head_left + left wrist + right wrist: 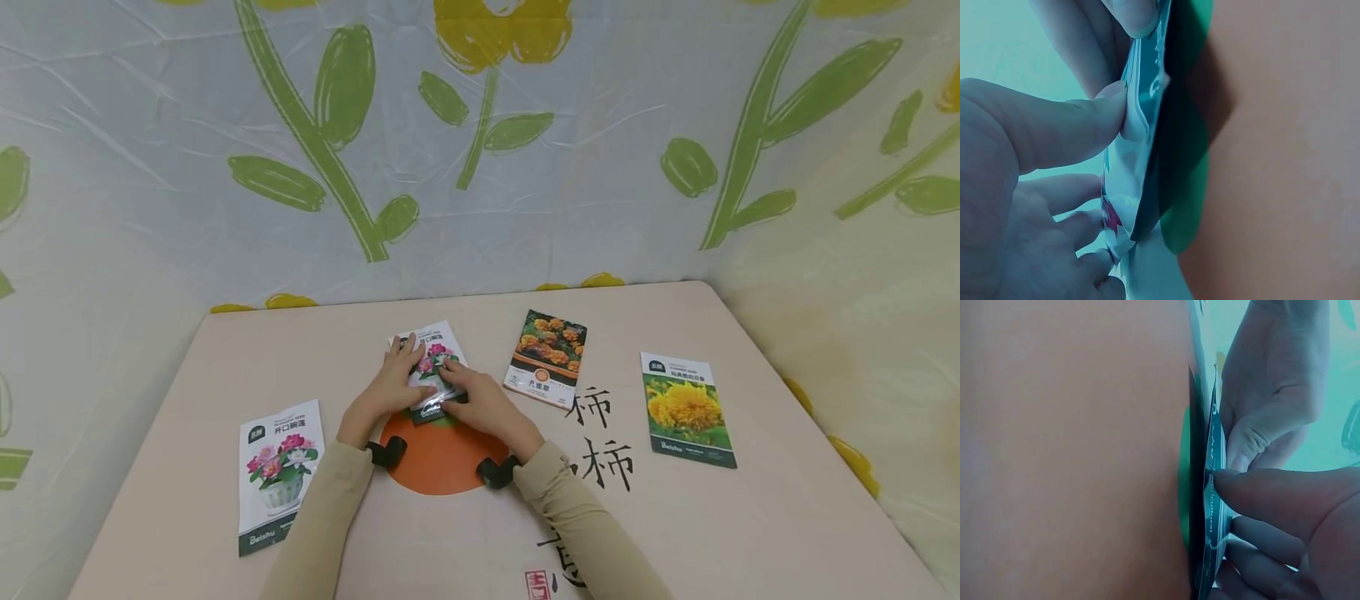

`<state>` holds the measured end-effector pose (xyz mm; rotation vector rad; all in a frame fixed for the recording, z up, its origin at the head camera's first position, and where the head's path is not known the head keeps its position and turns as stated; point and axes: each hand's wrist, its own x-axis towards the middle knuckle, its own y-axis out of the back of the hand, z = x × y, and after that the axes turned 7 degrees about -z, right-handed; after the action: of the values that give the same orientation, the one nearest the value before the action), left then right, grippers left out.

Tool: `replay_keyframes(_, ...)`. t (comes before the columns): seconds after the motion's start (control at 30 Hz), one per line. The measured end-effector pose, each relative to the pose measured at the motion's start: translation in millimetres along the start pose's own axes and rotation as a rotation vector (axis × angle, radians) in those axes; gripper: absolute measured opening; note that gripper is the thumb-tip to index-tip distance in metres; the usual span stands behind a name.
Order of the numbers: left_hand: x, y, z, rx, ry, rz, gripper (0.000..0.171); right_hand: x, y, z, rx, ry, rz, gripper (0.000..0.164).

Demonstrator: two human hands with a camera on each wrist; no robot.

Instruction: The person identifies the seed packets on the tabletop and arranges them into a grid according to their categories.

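Observation:
A white seed packet [438,335] with pink flowers and a dark green lower band lies near the table's middle, partly over a printed orange fruit [435,467]. My left hand [387,387] rests on its left side with the fingers spread across the face. From the right, my right hand [487,403] presses the same packet. Seen from the left wrist, the thumb [1079,128] presses a crease near the green band. The right wrist view has the right thumb [1272,494] on the packet's band [1211,512]. The near edge looks slightly raised off the table.
A similar pink-flower packet [279,462] lies at the left, partly behind the left sleeve. An orange marigold packet [549,354] is behind and right of my hands. Farther right lies a yellow-flower packet [688,408]. A flower-printed curtain [525,225] hangs behind the table.

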<state>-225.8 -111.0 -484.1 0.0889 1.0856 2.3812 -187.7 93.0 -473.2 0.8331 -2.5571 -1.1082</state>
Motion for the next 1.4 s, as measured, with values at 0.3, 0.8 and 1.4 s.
replay_keyframes(0.3, 2.8, 6.8, 0.9, -0.014, -0.002, -0.033, 0.08, 5.4, -3.6, -2.0, -0.017, -0.026, 0.015, 0.056)
replay_keyframes(0.8, 13.8, 17.4, -6.1, 0.013, -0.018, -0.075, 0.08, 16.2, -7.6, -6.3, -0.052, -0.061, 0.051, 0.058)
replay_keyframes(1.4, 21.6, 27.4, -10.4, -0.023, -0.026, -0.105, 0.081, 23.7, -10.0, -6.2, -0.071, -0.061, 0.069, 0.058)
